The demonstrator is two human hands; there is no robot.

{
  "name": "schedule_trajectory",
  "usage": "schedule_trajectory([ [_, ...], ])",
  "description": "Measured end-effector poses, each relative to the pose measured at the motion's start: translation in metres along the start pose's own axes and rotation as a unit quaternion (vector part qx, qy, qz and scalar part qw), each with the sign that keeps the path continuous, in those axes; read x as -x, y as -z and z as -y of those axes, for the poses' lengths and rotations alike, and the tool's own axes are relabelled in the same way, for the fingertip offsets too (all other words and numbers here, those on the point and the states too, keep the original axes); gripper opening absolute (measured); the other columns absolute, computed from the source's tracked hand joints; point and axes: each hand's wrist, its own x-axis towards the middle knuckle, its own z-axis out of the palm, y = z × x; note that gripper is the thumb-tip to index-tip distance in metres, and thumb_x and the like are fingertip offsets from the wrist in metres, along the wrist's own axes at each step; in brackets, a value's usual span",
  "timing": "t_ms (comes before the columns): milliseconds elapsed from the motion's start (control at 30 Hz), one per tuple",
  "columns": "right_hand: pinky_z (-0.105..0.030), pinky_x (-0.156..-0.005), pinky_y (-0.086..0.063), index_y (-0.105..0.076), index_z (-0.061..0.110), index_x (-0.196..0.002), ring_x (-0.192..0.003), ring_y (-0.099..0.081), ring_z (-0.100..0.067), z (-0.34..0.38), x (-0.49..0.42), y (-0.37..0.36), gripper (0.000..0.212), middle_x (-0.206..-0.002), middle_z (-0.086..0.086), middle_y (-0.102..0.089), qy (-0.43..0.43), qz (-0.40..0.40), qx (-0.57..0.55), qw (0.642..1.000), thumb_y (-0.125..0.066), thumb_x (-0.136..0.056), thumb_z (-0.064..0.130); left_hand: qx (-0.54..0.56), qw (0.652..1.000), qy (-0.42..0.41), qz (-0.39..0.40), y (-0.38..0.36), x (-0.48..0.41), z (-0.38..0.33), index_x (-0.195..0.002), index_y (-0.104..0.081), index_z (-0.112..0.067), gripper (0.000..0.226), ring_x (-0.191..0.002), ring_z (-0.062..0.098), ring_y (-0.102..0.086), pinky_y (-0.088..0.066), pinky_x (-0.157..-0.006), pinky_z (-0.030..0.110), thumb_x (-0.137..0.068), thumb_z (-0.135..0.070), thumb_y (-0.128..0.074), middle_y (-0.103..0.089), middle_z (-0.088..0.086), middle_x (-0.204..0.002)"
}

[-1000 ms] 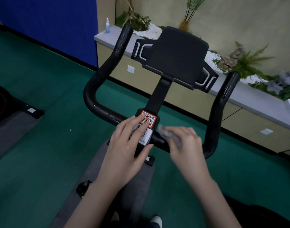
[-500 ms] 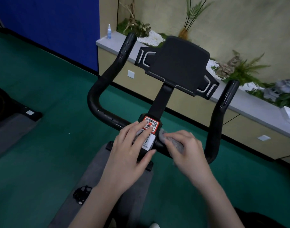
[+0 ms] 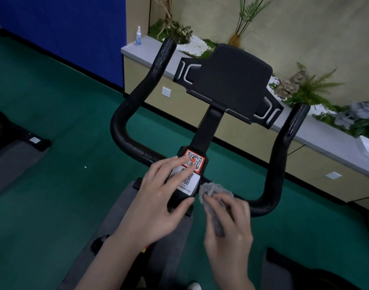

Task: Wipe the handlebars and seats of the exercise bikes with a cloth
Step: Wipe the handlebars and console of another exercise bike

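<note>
Running centre left to lower right, the handlebar (image 3: 133,144) is touched by a cloth (image 3: 213,191) gripped in the right hand (image 3: 227,237); the left hand (image 3: 156,206) is laid spread on the label (image 3: 193,182).

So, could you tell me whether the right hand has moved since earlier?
Yes: the right hand, gripping the cloth, has slid back toward the person, farther from the QR sticker.
</note>
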Motion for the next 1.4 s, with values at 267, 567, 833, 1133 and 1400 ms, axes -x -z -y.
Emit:
schedule_trajectory([
  [267,-0.027,-0.089,-0.044,-0.072,0.0,-0.103,-0.095,-0.053,-0.019,0.004,0.008,-0.018,0.019,-0.101,-0.01,-0.06,-0.013,-0.065,0.004,0.998,-0.063,-0.087,0.001,-0.002,1.0,-0.008,0.0,0.0,0.001,0.001,-0.137,-0.049,-0.02,0.055,-0.135,0.015,-0.032,-0.032,-0.11,0.04,-0.085,-0.034,-0.06,-0.037,-0.009,-0.147],
  [567,-0.017,-0.095,-0.04,-0.069,0.001,-0.105,-0.094,-0.055,-0.026,-0.006,0.011,-0.005,0.022,-0.103,-0.006,-0.053,-0.134,-0.173,0.014,0.976,-0.062,-0.085,0.006,-0.003,1.0,-0.019,-0.01,0.0,0.002,0.001,-0.137,-0.049,-0.017,0.054,-0.134,0.015,-0.032,-0.028,-0.113,0.037,-0.086,-0.033,-0.06,-0.038,-0.006,-0.146],
  [833,-0.021,-0.091,-0.048,-0.073,0.019,-0.101,-0.101,-0.062,-0.013,0.013,0.024,0.002,0.021,-0.105,-0.001,-0.064,-0.2,-0.127,-0.122,0.964,-0.064,-0.083,0.023,-0.013,1.0,-0.019,-0.005,0.0,0.0,0.001,-0.137,-0.049,-0.018,0.055,-0.134,0.012,-0.031,-0.023,-0.114,0.03,-0.085,-0.034,-0.06,-0.038,-0.007,-0.145],
  [1133,-0.052,-0.1,-0.047,-0.062,0.003,-0.115,-0.103,-0.067,-0.031,0.035,0.009,-0.014,0.026,-0.107,-0.015,-0.071,-0.635,-0.108,-0.442,0.624,-0.061,-0.088,0.007,-0.027,0.999,-0.014,0.027,0.007,0.0,-0.002,-0.139,-0.046,-0.02,0.056,-0.136,0.013,-0.028,-0.024,-0.114,0.033,-0.087,-0.038,-0.056,-0.036,-0.008,-0.147],
  [1400,-0.036,-0.07,-0.057,-0.062,-0.006,-0.105,-0.074,-0.069,-0.024,0.038,-0.021,-0.016,0.02,-0.101,-0.022,-0.071,-0.653,-0.047,-0.526,0.543,-0.061,-0.085,-0.006,-0.037,0.998,-0.013,0.05,0.011,0.0,-0.002,-0.141,-0.043,-0.022,0.057,-0.137,0.013,-0.027,-0.028,-0.113,0.039,-0.089,-0.041,-0.053,-0.032,-0.011,-0.149],
])
